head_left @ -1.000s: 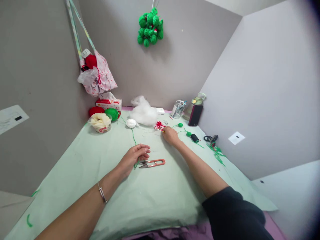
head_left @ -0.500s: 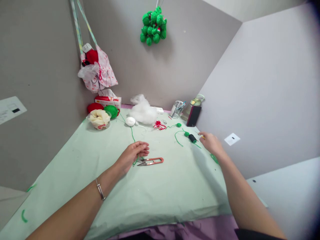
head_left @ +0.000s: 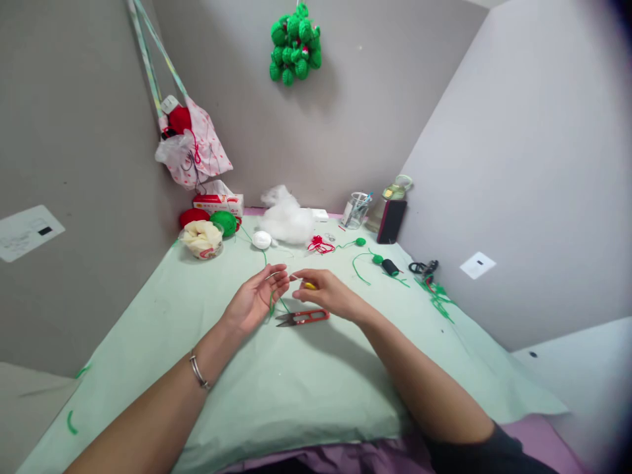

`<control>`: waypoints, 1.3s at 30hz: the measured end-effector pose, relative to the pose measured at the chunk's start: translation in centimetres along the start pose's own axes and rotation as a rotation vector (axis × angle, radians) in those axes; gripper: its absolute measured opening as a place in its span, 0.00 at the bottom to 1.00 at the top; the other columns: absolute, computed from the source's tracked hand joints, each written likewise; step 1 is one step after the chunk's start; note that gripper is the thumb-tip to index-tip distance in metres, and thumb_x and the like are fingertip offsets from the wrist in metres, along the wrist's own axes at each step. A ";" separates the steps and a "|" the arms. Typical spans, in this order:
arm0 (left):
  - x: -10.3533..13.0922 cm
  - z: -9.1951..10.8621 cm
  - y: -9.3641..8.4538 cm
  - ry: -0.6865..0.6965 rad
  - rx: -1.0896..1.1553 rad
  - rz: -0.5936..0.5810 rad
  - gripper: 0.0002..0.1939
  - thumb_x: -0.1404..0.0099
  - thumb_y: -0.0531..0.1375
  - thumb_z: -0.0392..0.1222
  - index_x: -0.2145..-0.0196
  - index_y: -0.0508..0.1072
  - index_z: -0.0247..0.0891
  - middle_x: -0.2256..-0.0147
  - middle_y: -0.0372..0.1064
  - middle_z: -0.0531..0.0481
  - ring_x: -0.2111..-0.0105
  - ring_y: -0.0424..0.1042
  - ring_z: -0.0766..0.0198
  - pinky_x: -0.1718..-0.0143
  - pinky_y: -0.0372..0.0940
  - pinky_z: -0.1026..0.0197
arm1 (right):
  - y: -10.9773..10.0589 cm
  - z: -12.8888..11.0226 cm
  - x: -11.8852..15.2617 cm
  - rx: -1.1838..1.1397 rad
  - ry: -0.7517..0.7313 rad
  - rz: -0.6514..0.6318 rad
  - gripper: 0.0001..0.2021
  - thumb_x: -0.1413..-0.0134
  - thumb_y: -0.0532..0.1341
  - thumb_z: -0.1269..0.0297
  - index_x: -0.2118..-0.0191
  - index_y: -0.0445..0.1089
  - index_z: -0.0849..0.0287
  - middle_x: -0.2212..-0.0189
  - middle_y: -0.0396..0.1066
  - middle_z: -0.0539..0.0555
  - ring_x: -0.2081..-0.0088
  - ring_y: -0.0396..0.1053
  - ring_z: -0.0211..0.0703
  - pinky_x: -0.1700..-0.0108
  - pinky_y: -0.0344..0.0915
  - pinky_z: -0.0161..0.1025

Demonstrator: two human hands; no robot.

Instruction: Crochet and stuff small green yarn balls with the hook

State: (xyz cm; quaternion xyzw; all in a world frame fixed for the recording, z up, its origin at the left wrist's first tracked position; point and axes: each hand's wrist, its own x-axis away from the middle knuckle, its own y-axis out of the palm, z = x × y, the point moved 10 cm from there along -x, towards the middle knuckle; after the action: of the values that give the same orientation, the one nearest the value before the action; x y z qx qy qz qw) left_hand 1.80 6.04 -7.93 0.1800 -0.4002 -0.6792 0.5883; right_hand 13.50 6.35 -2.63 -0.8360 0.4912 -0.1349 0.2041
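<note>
Green yarn (head_left: 272, 303) runs over the fingers of my left hand (head_left: 254, 299), which is turned palm up with its fingers loosely curled around the strand. Close beside it, my right hand (head_left: 328, 291) grips a thin crochet hook with a yellow handle (head_left: 310, 286); the metal tip points at my left fingertips. Below both hands, orange-handled thread snips (head_left: 311, 316) lie on the pale green cloth (head_left: 296, 382). A white yarn ball (head_left: 261, 239) sits beyond my left hand.
White stuffing (head_left: 289, 220), red yarn (head_left: 320, 245), a small green piece (head_left: 378, 259) and a black spool (head_left: 390, 267) lie farther back. A glass of pens (head_left: 356, 210) and a phone (head_left: 392, 222) stand at the back right. Green yarn scraps (head_left: 439, 299) lie right.
My right hand has moved left from beside the black spool to my left hand, bringing the hook along. My left hand has turned more palm up. The view has shifted slightly.
</note>
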 end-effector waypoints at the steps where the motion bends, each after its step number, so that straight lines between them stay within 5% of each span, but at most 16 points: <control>1: 0.0 0.1 0.0 0.000 0.012 0.005 0.18 0.23 0.50 0.35 0.62 0.79 0.30 0.70 0.77 0.47 0.69 0.78 0.70 0.60 0.75 0.69 | 1.2 0.3 -0.4 -0.029 -0.002 -0.028 0.18 0.47 0.65 0.60 0.50 0.75 0.59 0.76 0.66 0.45 0.73 0.60 0.37 0.67 0.58 0.36; 4: 0.1 0.5 -0.1 0.007 0.033 0.018 0.18 0.23 0.50 0.36 0.63 0.78 0.31 0.71 0.76 0.48 0.71 0.77 0.71 0.62 0.75 0.70 | 4.1 1.6 -0.9 -0.102 0.028 -0.134 0.10 0.50 0.66 0.62 0.62 0.76 0.61 0.77 0.67 0.46 0.74 0.61 0.35 0.69 0.59 0.35; 7: 0.1 0.9 -0.2 0.027 0.028 0.026 0.14 0.25 0.53 0.36 0.63 0.78 0.32 0.72 0.76 0.49 0.71 0.77 0.71 0.62 0.75 0.70 | 4.6 2.6 -0.6 -0.166 0.073 -0.188 0.11 0.49 0.66 0.58 0.73 0.73 0.62 0.80 0.65 0.46 0.77 0.59 0.33 0.72 0.57 0.34; 15: -0.1 1.6 -1.1 0.119 -0.086 0.061 0.10 0.29 0.56 0.34 0.63 0.79 0.33 0.64 0.77 0.45 0.64 0.79 0.67 0.61 0.74 0.68 | 1.8 2.7 0.3 -0.255 0.085 -0.100 0.15 0.48 0.67 0.53 0.71 0.75 0.62 0.84 0.57 0.42 0.79 0.49 0.30 0.76 0.45 0.34; 21: 0.2 2.3 -1.0 0.208 -0.311 0.035 0.11 0.35 0.65 0.41 0.75 0.78 0.35 0.67 0.76 0.47 0.74 0.69 0.69 0.77 0.63 0.69 | 0.2 3.0 0.2 -0.379 0.075 0.004 0.17 0.47 0.66 0.48 0.69 0.72 0.60 0.85 0.47 0.39 0.80 0.40 0.31 0.77 0.38 0.36; 24: 0.5 1.4 -0.3 0.230 -0.448 -0.006 0.08 0.41 0.71 0.39 0.76 0.80 0.36 0.67 0.77 0.49 0.74 0.67 0.68 0.73 0.62 0.67 | 0.0 2.8 0.2 -0.449 0.064 0.008 0.19 0.47 0.65 0.45 0.68 0.70 0.59 0.84 0.47 0.38 0.80 0.38 0.30 0.77 0.37 0.36; 28: 0.2 -0.4 -0.2 0.206 -0.514 -0.036 0.07 0.38 0.70 0.42 0.70 0.83 0.36 0.73 0.74 0.51 0.73 0.66 0.66 0.69 0.62 0.64 | 1.3 2.2 0.4 -0.468 0.054 -0.052 0.19 0.50 0.69 0.46 0.70 0.72 0.60 0.84 0.55 0.41 0.81 0.43 0.29 0.77 0.38 0.36; 31: -0.3 -0.7 -0.7 0.191 -0.474 -0.036 0.10 0.33 0.65 0.43 0.58 0.82 0.35 0.66 0.77 0.50 0.70 0.70 0.67 0.64 0.66 0.63 | 1.9 2.2 0.4 -0.475 0.055 -0.061 0.18 0.52 0.71 0.49 0.71 0.74 0.61 0.84 0.59 0.43 0.81 0.47 0.29 0.77 0.40 0.35; 39: -0.9 -1.1 -1.7 0.121 -0.477 -0.045 0.13 0.29 0.63 0.44 0.50 0.74 0.35 0.52 0.74 0.44 0.58 0.76 0.58 0.57 0.75 0.52 | -0.5 2.6 0.0 -0.647 0.000 0.200 0.13 0.51 0.69 0.54 0.72 0.72 0.59 0.83 0.57 0.41 0.81 0.38 0.28 0.77 0.36 0.36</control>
State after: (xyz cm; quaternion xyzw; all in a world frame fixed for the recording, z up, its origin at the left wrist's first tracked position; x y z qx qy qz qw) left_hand 1.72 6.53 -10.15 0.0854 -0.1886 -0.7552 0.6219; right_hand 15.01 7.14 -4.71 -0.8051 0.5882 0.0486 -0.0593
